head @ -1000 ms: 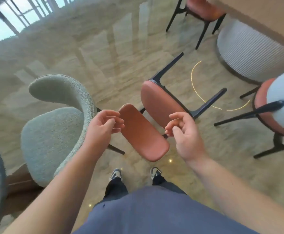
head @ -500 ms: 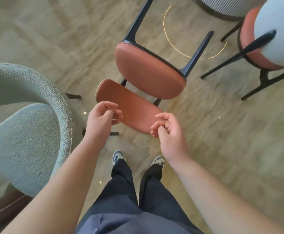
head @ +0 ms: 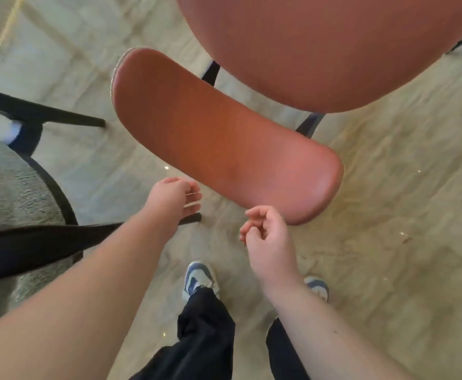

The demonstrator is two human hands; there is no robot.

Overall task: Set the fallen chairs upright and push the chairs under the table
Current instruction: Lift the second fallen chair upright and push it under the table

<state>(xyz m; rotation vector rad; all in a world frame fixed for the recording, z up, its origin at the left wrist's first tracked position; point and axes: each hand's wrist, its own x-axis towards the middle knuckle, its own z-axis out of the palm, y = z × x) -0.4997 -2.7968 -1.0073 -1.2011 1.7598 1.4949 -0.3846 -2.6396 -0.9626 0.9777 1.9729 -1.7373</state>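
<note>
A fallen chair in terracotta leather lies on the floor right in front of me. Its curved backrest (head: 219, 138) fills the middle of the view and its round seat (head: 320, 48) the top right, with black frame bars between them. My left hand (head: 173, 197) hovers just below the backrest's lower edge, fingers loosely curled, holding nothing. My right hand (head: 265, 234) hangs near the backrest's right end, fingers also loosely curled and empty. Neither hand touches the chair.
A grey-green upholstered armchair (head: 7, 187) with black legs (head: 59, 119) stands close on my left. My two feet in blue and white shoes (head: 198, 278) stand on the beige marble floor (head: 389, 242) just behind the backrest.
My head has dropped much closer to the fallen chair, which now looms large. Both hands have lowered to just under the backrest's edge. The table base and the other chairs have left the view.
</note>
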